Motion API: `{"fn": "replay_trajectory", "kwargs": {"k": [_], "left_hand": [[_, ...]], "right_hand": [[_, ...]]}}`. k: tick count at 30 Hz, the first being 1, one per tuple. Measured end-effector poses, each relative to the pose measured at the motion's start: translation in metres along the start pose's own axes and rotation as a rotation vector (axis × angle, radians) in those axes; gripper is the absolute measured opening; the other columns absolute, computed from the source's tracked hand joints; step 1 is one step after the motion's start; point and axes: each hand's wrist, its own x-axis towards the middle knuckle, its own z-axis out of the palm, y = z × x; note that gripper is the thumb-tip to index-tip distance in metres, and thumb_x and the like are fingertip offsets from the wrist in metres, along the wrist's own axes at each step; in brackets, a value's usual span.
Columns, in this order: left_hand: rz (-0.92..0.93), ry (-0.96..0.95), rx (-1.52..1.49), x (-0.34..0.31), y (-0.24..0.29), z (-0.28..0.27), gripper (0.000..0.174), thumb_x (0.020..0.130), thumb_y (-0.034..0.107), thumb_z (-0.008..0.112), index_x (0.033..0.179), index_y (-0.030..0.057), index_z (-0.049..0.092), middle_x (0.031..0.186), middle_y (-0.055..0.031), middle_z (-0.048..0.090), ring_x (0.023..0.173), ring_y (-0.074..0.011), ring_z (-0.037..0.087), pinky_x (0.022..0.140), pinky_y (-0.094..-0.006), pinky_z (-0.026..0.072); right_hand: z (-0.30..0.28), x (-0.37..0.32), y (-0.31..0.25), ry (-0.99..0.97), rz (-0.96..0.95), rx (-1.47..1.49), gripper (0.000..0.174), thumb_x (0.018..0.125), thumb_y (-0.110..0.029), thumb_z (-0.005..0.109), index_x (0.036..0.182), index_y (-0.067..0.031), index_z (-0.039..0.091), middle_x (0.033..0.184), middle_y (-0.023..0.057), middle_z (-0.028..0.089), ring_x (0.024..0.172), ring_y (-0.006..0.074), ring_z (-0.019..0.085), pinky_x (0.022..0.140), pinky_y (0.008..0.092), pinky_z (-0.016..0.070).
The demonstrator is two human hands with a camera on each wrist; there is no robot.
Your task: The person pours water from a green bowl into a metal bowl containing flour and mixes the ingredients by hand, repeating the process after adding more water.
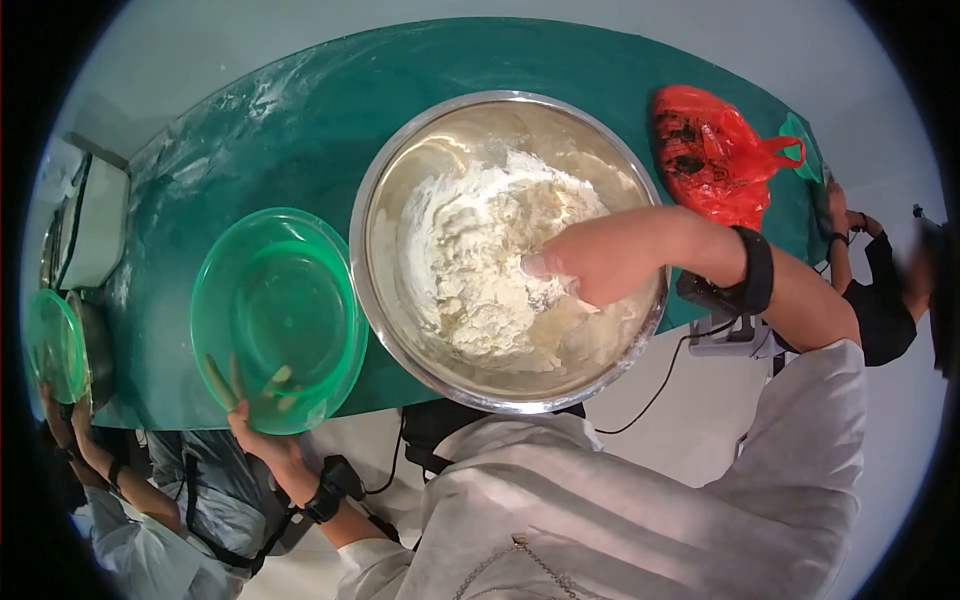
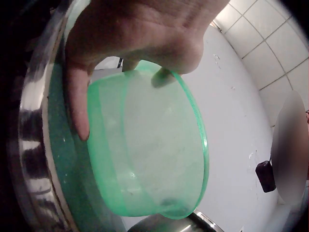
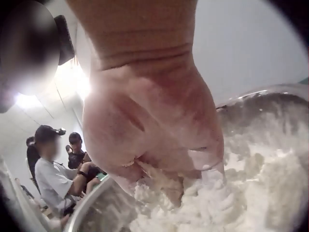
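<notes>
A wide steel basin (image 1: 510, 400) stands on the green table, with white flour and clumpy dough (image 1: 470, 250) inside. My right hand (image 1: 600, 260) reaches down into it from the right. In the right wrist view, the dough (image 3: 203, 193) bunches between its thumb and fingers, and the fingertips are buried. To the left of the basin is a see-through green plastic bowl (image 1: 285, 300). My left hand (image 1: 262, 432) grips this bowl at its near edge; its spread fingers show through the plastic. The left wrist view has the bowl (image 2: 145, 145) below that hand (image 2: 140, 34).
A red plastic bag (image 1: 710, 160) lies right of the basin. Flour smears the green table (image 1: 330, 100) at the far left. Beyond its left end, another person's hands hold another green bowl (image 1: 55, 345). A further person (image 1: 880, 290) is at the right end.
</notes>
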Motion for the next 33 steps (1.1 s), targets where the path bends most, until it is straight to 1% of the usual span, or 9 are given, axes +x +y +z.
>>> {"fn": "replay_trajectory", "kwargs": {"k": [2, 6, 8, 11, 13, 15, 19, 24, 33], "left_hand": [[-0.009, 0.031, -0.085, 0.001, -0.003, -0.004, 0.072, 0.085, 0.025, 0.047, 0.148, 0.0086, 0.017, 0.148, -0.0174, 0.030, 0.090, -0.0368, 0.065, 0.068, -0.0441, 0.0570], [-0.002, 0.042, -0.052, 0.003, -0.004, -0.004, 0.072, 0.085, 0.025, 0.046, 0.148, 0.0081, 0.017, 0.148, -0.0173, 0.029, 0.091, -0.0373, 0.064, 0.068, -0.0442, 0.0570], [0.000, -0.025, -0.042, 0.003, -0.003, -0.003, 0.070, 0.084, 0.027, 0.045, 0.147, 0.0052, 0.021, 0.141, -0.0157, 0.038, 0.098, -0.0382, 0.061, 0.080, -0.0468, 0.0521], [0.029, -0.023, -0.036, -0.002, 0.003, 0.008, 0.074, 0.082, 0.022, 0.045, 0.150, 0.0115, 0.015, 0.149, -0.0170, 0.028, 0.093, -0.0385, 0.064, 0.068, -0.0445, 0.0576], [0.015, -0.032, -0.045, -0.002, 0.002, 0.005, 0.072, 0.083, 0.024, 0.045, 0.148, 0.0090, 0.018, 0.146, -0.0162, 0.032, 0.095, -0.0378, 0.063, 0.075, -0.0445, 0.0546], [0.009, -0.038, -0.061, 0.001, -0.002, -0.002, 0.071, 0.083, 0.025, 0.045, 0.147, 0.0065, 0.022, 0.144, -0.0154, 0.036, 0.098, -0.0371, 0.061, 0.081, -0.0445, 0.0516], [0.009, -0.029, -0.059, -0.001, 0.003, -0.004, 0.069, 0.080, 0.022, 0.048, 0.143, 0.0016, 0.029, 0.135, -0.0186, 0.046, 0.095, -0.0300, 0.061, 0.084, -0.0400, 0.0500], [-0.097, 0.019, -0.097, 0.011, 0.013, -0.020, 0.067, 0.078, 0.020, 0.049, 0.140, -0.0008, 0.034, 0.131, -0.0195, 0.048, 0.097, -0.0272, 0.059, 0.087, -0.0398, 0.0483], [0.048, -0.119, -0.149, -0.001, 0.092, 0.023, 0.063, 0.077, 0.022, 0.050, 0.133, -0.0043, 0.039, 0.122, -0.0191, 0.054, 0.100, -0.0325, 0.060, 0.085, -0.0453, 0.0501]], "right_hand": [[-0.013, -0.006, -0.014, -0.124, 0.039, 0.084, 0.040, 0.069, 0.002, 0.047, 0.108, 0.0065, 0.052, 0.091, 0.0295, 0.058, 0.089, 0.0430, 0.057, 0.075, 0.0473, 0.0449], [0.011, 0.007, -0.043, -0.439, -0.168, -0.002, 0.037, 0.069, 0.000, 0.048, 0.105, 0.0062, 0.054, 0.088, 0.0287, 0.059, 0.085, 0.0420, 0.059, 0.073, 0.0476, 0.0445], [0.032, 0.019, -0.033, -0.379, -0.067, -0.093, 0.037, 0.070, -0.003, 0.049, 0.106, 0.0053, 0.055, 0.084, 0.0273, 0.060, 0.081, 0.0415, 0.059, 0.070, 0.0479, 0.0445], [0.029, 0.023, -0.020, -0.290, -0.047, -0.070, 0.038, 0.071, -0.002, 0.050, 0.108, 0.0048, 0.054, 0.084, 0.0269, 0.060, 0.079, 0.0412, 0.060, 0.068, 0.0476, 0.0449], [0.025, 0.017, -0.012, -0.216, -0.015, -0.068, 0.038, 0.072, -0.002, 0.050, 0.109, 0.0045, 0.054, 0.086, 0.0271, 0.061, 0.079, 0.0410, 0.060, 0.068, 0.0474, 0.0451], [0.013, 0.008, 0.001, 0.124, 0.043, -0.017, 0.038, 0.075, -0.003, 0.049, 0.113, 0.0042, 0.054, 0.091, 0.0273, 0.061, 0.084, 0.0405, 0.060, 0.073, 0.0462, 0.0459], [-0.018, -0.027, -0.005, 0.166, 0.053, 0.007, 0.039, 0.079, -0.007, 0.048, 0.116, 0.0045, 0.053, 0.097, 0.0278, 0.061, 0.091, 0.0405, 0.060, 0.079, 0.0452, 0.0461], [-0.013, -0.031, 0.010, 0.282, 0.372, -0.104, 0.041, 0.080, -0.009, 0.050, 0.119, 0.0047, 0.052, 0.101, 0.0282, 0.060, 0.098, 0.0410, 0.058, 0.084, 0.0454, 0.0458], [0.022, -0.003, 0.046, 0.528, 0.301, -0.152, 0.037, 0.073, -0.009, 0.051, 0.105, 0.0049, 0.062, 0.098, 0.0278, 0.063, 0.096, 0.0406, 0.062, 0.082, 0.0465, 0.0487]]}}
